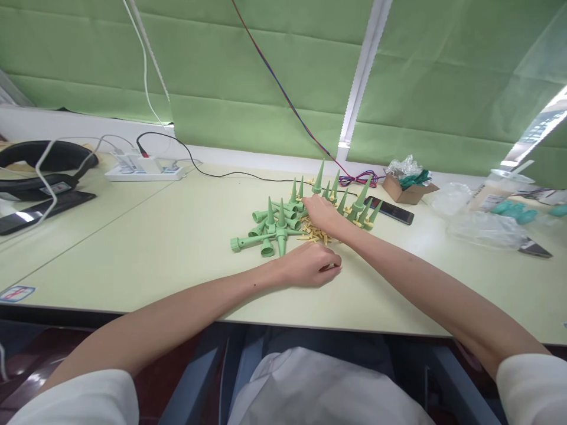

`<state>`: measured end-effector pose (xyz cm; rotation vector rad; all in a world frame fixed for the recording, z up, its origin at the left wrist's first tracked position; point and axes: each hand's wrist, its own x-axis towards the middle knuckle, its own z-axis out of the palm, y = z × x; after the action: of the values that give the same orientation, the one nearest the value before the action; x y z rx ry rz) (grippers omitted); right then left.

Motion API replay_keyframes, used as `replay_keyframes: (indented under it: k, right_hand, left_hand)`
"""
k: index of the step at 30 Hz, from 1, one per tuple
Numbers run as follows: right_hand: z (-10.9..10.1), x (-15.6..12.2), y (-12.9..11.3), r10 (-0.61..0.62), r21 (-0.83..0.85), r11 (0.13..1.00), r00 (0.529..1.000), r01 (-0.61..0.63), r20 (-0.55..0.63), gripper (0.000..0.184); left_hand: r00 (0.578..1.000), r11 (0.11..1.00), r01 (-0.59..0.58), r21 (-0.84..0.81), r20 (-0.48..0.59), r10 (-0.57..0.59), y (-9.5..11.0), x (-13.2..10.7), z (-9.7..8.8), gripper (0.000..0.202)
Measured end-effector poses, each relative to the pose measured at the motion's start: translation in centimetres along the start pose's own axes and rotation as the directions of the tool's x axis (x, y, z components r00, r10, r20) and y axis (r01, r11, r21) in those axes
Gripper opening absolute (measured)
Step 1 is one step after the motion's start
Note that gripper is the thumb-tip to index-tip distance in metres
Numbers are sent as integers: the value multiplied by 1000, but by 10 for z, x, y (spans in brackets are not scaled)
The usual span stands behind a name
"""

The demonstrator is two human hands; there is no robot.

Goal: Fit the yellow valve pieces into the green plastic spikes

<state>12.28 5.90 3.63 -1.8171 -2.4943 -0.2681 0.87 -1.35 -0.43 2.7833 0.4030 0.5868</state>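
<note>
My left hand (312,264) rests on the table in front of the pile, its fingers curled closed and nothing visible in them. Reaching into the pile, my right hand (322,213) has its fingers bent downward; whatever they hold is hidden. Small yellow plastic pieces (313,231) lie heaped beneath and beside it. To the left, green plastic spikes (260,241) with round collar ends lie jumbled, a few pointing up. Behind and right of my right hand, several green cones (358,200) stand upright, some with yellow pieces at their bases.
A phone (392,211) lies behind the cones. Farther right are an open cardboard box (407,190), a lidded plastic cup (498,192) and clear plastic bags (487,229). At the left are a power strip (146,173), a black headset (48,156) and a tablet (48,212). Cables trail along the back.
</note>
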Motion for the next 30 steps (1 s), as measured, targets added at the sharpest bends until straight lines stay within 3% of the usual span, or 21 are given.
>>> replay_keyframes:
  k: [9,15,23,26,30]
  right_hand:
    - [1,-3,8,-25,2,1000,997,25,-69,40]
    - [-8,-7,8,-39,32,999,992,43,-116,36]
    - [-24,-21,11,-46,114,990,953,84,-300,30]
    - [-22,-31,18,-52,191,970,894,151,-446,26]
    - [-10,-53,27,52,365,893,745,263,-666,18]
  left_hand:
    - [1000,1000,-3,-13,3,3,0,0,-1,31]
    - [1000,1000,6,-17,6,-6,-1,-1,0,30]
    - [1000,999,6,-34,-7,-6,1,0,-1,31]
    - [999,999,18,-31,-26,-19,1,0,-1,31]
    - [972,983,163,-86,-159,-175,0,2,0,24]
